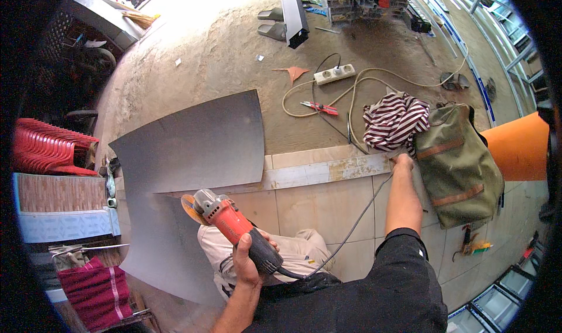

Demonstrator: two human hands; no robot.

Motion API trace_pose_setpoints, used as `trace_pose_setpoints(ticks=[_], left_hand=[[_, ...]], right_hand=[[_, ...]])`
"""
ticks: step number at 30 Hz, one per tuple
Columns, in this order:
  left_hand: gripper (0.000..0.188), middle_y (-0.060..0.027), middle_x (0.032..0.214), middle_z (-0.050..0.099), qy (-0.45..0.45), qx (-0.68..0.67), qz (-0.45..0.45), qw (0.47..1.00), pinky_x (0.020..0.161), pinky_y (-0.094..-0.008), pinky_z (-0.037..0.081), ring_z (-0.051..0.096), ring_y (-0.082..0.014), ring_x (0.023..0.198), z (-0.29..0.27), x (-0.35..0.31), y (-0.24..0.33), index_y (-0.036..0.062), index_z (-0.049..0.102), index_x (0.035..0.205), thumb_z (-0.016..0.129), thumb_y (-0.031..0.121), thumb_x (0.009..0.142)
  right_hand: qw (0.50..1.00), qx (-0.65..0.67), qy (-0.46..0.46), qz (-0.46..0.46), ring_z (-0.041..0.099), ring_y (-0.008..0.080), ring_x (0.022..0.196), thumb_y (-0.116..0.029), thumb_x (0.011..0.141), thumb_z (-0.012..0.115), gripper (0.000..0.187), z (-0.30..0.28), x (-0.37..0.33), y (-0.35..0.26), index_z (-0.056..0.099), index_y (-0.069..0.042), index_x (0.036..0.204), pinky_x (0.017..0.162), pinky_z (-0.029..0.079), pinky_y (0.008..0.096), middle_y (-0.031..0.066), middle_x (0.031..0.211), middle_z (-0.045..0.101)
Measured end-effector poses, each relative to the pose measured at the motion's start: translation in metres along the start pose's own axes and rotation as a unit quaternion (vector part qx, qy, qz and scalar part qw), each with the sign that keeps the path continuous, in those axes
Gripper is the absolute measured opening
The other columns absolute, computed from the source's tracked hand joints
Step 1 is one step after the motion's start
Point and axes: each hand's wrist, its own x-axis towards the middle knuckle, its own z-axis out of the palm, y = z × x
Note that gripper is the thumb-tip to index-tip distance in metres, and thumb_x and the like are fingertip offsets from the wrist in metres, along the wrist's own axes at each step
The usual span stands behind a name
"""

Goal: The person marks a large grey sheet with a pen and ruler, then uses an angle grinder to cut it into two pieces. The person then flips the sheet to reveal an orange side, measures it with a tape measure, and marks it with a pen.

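My left hand (pixel 249 261) is wrapped round the body of a red and black angle grinder (pixel 234 224), held above my lap. Its orange-brown disc (pixel 193 209) points up and left, over a bent grey metal sheet (pixel 193 139). My right arm stretches forward, and my right hand (pixel 402 161) is down at the right end of a long pale metal strip (pixel 328 173), beside a striped maroon and white cloth (pixel 395 120). The fingers of that hand are mostly hidden, so what they hold, if anything, does not show. The grinder's cord (pixel 354 233) runs toward this hand.
A green bag (pixel 459 163) stands right of the cloth. Beyond the strip lie a white power strip (pixel 335 74), loose cables and red-handled pliers (pixel 319 108). Red stacked chairs (pixel 50 148) are at the left, metal profiles (pixel 294 16) at the back.
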Motion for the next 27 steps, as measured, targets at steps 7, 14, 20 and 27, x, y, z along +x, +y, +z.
trace_pose_setpoints(ticks=[7,14,20,27], left_hand=[[0.057,-0.0144,0.082,0.067,0.009,-0.058,-0.026,0.998,0.072,-0.0392,0.060,0.069,-0.0255,0.074,0.003,0.000,-0.004,-0.0004,0.061,0.101,0.068,0.055,0.090],[0.064,-0.0130,0.085,0.068,-0.022,-0.002,-0.010,1.000,0.070,-0.0388,0.061,0.070,-0.0260,0.074,-0.007,0.012,0.007,0.0011,0.062,0.104,0.065,0.063,0.090],[0.064,-0.0141,0.083,0.068,0.004,0.002,0.021,1.000,0.069,-0.0371,0.059,0.069,-0.0254,0.071,-0.016,0.016,0.002,0.0013,0.063,0.101,0.064,0.064,0.089],[0.059,-0.0163,0.079,0.070,-0.002,-0.001,0.005,1.000,0.067,-0.0360,0.060,0.071,-0.0244,0.068,-0.024,0.011,0.007,-0.0036,0.065,0.099,0.067,0.055,0.091]], right_hand=[[0.922,0.249,-0.278,-0.105,0.026,0.0272,0.153,-0.038,0.110,0.043,0.051,-0.013,-0.040,-0.028,0.051,-0.004,0.147,0.123,0.018,0.0536,0.0021,0.150,0.059],[0.871,0.333,-0.346,-0.107,0.040,0.0277,0.148,-0.034,0.111,0.041,0.050,-0.005,-0.074,-0.017,0.043,-0.004,0.151,0.119,0.031,0.0550,0.0080,0.154,0.054],[0.931,-0.270,0.086,-0.228,0.065,0.0371,0.120,-0.041,0.097,0.058,0.050,0.013,-0.087,-0.022,0.066,0.002,0.123,0.102,0.049,0.0501,0.0223,0.126,0.070],[0.740,-0.429,-0.145,-0.496,0.062,0.0385,0.120,-0.028,0.091,0.059,0.036,0.054,-0.099,0.024,0.071,-0.006,0.116,0.104,0.047,0.0517,0.0174,0.121,0.071]])
